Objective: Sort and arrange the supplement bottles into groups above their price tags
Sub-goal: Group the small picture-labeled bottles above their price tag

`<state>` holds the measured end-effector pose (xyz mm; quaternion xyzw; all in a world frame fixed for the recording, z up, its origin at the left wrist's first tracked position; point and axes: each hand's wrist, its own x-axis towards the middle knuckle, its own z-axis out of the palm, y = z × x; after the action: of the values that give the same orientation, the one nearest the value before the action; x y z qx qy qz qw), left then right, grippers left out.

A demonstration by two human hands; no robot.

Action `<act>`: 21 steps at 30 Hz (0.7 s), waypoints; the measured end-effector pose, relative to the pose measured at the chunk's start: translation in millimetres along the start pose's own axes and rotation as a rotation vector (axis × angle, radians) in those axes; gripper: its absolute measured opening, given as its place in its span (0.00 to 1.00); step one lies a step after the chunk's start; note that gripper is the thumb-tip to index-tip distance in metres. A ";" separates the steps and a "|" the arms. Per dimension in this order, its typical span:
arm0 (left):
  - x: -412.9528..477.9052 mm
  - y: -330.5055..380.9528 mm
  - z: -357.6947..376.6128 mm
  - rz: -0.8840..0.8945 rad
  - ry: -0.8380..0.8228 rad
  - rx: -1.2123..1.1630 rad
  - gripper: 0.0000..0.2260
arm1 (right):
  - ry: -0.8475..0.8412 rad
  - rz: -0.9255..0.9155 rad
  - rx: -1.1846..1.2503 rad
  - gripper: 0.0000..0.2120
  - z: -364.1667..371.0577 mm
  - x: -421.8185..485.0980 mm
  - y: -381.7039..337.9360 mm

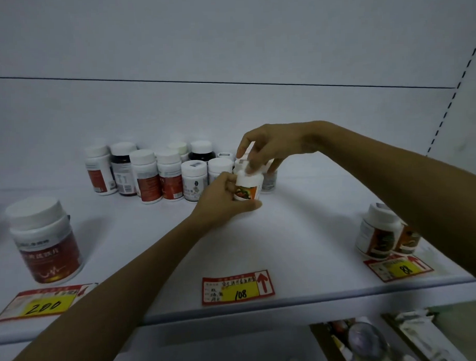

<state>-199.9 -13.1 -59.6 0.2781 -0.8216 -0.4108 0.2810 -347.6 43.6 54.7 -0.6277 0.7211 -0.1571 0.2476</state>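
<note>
My left hand [221, 201] grips a small white bottle with an orange label [248, 187], held above the middle of the white shelf [301, 240]. My right hand [268, 149] reaches over it, fingertips pinching a white cap [243, 161] of a bottle just behind. A cluster of several unsorted bottles [155, 173] stands at the back. One large red-labelled bottle [46, 239] stands above the 200 tag [44, 302]. Two orange-labelled bottles [384, 233] stand above the 88 tag [399, 268]. No bottle stands directly above the 108 tag [238, 287].
The shelf's back wall rises close behind the bottle cluster. A perforated upright [450, 100] bounds the shelf at the right. Below the front edge, a lower shelf holds packaged goods [372, 340].
</note>
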 end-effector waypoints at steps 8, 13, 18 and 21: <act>-0.7 25.8 18.6 0.017 0.233 0.119 0.26 | 0.145 0.056 -0.167 0.22 -4.1 -16.2 7.7; -3.2 50.1 44.7 0.010 0.125 0.063 0.26 | 0.136 0.037 -0.193 0.20 -22.4 -40.9 22.4; -6.0 83.7 83.4 -0.091 -0.076 -0.167 0.18 | 0.132 0.072 -0.294 0.18 -41.0 -73.1 53.9; -9.8 97.9 110.9 -0.165 -0.107 -0.191 0.24 | 0.092 0.094 -0.348 0.17 -47.5 -88.0 75.2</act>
<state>-291.8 100.9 -36.4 0.2943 -0.7670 -0.5230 0.2270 -428.3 138.3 67.7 -0.6188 0.7765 -0.0466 0.1091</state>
